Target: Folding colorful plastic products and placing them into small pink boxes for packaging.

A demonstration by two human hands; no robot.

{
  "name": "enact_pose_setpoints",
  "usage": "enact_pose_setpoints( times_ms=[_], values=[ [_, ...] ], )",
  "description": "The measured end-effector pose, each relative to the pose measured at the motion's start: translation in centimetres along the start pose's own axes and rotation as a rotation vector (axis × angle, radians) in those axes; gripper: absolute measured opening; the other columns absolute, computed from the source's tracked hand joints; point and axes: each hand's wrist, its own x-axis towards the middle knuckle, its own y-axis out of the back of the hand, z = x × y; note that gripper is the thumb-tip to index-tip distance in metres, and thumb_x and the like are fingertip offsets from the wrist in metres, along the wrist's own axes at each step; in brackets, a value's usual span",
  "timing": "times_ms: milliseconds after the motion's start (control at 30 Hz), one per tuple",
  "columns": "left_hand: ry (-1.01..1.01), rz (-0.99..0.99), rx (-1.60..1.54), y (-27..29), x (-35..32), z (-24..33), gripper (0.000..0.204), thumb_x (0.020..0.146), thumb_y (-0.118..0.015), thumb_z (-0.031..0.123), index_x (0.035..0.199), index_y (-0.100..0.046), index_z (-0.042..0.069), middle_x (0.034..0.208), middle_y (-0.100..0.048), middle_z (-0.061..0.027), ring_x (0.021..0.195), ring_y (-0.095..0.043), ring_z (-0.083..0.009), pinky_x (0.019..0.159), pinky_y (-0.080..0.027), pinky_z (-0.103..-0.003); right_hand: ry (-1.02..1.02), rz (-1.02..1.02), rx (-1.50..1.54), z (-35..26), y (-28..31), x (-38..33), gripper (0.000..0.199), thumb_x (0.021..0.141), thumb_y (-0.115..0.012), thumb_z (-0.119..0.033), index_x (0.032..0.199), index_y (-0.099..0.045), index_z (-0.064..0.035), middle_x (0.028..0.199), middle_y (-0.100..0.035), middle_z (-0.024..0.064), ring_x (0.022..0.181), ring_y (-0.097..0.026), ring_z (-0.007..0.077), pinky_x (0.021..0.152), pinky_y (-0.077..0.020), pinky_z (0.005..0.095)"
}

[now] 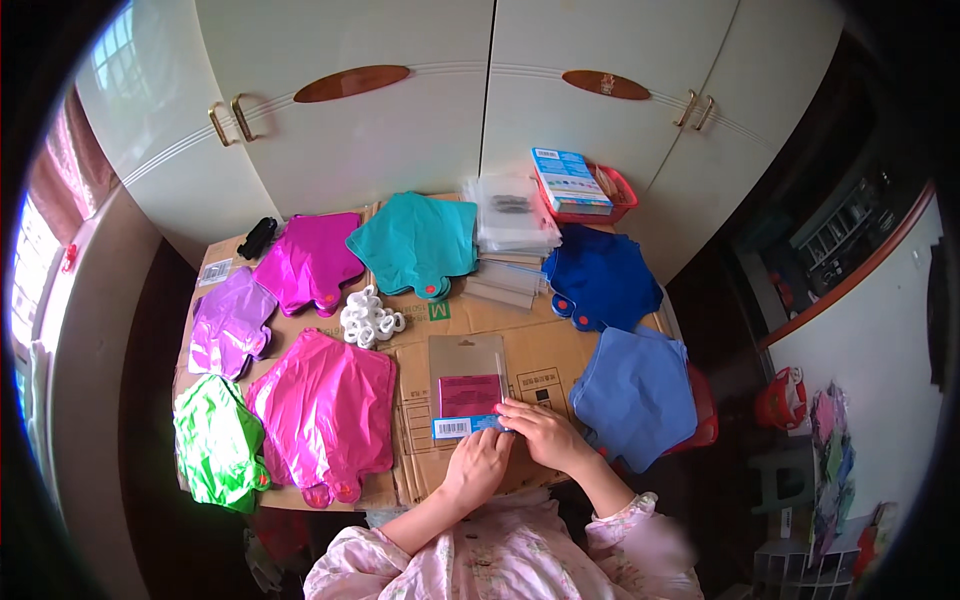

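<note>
A clear plastic hang-hole bag [468,356] lies flat on the cardboard in front of me. Inside it is a folded magenta square [472,396], and a blue-and-white barcode label [455,428] runs along its lower edge. My left hand [478,466] has its fingers curled together at that lower edge. At the bag's lower right corner, my right hand [545,432] presses its thumb and fingers together. Whatever small part lies under the fingertips is hidden.
Flat shiny pieces in pink [330,410], green [217,440], purple [232,320], magenta [310,260], teal [415,245], navy [605,275] and light blue [635,390] ring the cardboard. White rings [370,318], clear bags [515,235] and a red basket [622,205] stand farther back.
</note>
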Motion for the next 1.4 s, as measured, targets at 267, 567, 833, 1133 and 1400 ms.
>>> enact_pose_setpoints(
  times_ms=[267, 567, 833, 1133, 1400],
  values=[
    [0.007, -0.010, 0.040, -0.1, 0.4, 0.1, 0.009, 0.081, -0.053, 0.010, 0.087, -0.053, 0.003, 0.081, -0.054, -0.0115, 0.081, -0.056, -0.0266, 0.069, -0.046, -0.037, 0.063, -0.023, -0.036, -0.2, 0.4, -0.2, 0.032, 0.075, -0.059, 0.003, 0.106, -0.057, -0.0010, 0.129, -0.055, 0.0122, 0.123, -0.050, 0.0282, 0.102, -0.0435, 0.0374],
    [0.167, 0.206, -0.626, 2.9, -2.9, -2.0, 0.009, 0.088, -0.053, 0.002, 0.093, -0.047, 0.000, 0.084, -0.054, -0.0142, 0.081, -0.053, -0.0317, 0.079, -0.045, -0.041, 0.093, -0.062, -0.084, -1.3, 0.5, -0.3, 0.024, 0.076, -0.068, -0.011, 0.098, -0.058, -0.0063, 0.131, -0.053, 0.0115, 0.124, -0.049, 0.0287, 0.105, -0.0407, 0.0401],
    [0.603, 0.707, -1.314, 7.4, -6.9, -7.8, 0.008, 0.100, -0.042, 0.014, 0.099, -0.042, 0.007, 0.073, -0.050, -0.0024, 0.060, -0.045, -0.0085, 0.060, -0.046, -0.026, 0.127, -0.017, -0.239, -0.6, -1.2, -0.8, 0.011, 0.081, -0.062, -0.008, 0.092, -0.059, -0.0065, 0.124, -0.058, 0.0113, 0.116, -0.056, 0.0290, 0.102, -0.0438, 0.0421],
    [-0.083, 0.008, 0.068, 8.5, -3.9, -7.8, 0.023, 0.077, -0.069, 0.017, 0.098, -0.064, 0.011, 0.103, -0.059, -0.0014, 0.079, -0.059, -0.0211, 0.067, -0.052, -0.032, 0.116, 0.034, -0.253, -1.6, -0.8, 0.0, 0.008, 0.081, -0.063, -0.008, 0.087, -0.058, -0.0041, 0.118, -0.061, 0.0117, 0.110, -0.060, 0.0289, 0.099, -0.0457, 0.0422],
    [0.125, 0.177, -0.102, 5.3, -2.2, -8.9, 0.010, 0.077, -0.068, 0.017, 0.076, -0.064, 0.007, 0.075, -0.061, -0.0050, 0.072, -0.060, -0.0251, 0.064, -0.051, -0.036, -0.023, 0.182, -0.168, -2.2, -1.6, 0.9, 0.011, 0.080, -0.066, -0.008, 0.086, -0.059, -0.0054, 0.101, -0.066, 0.0066, 0.101, -0.063, 0.0249, 0.090, -0.0503, 0.0402]
  ],
)
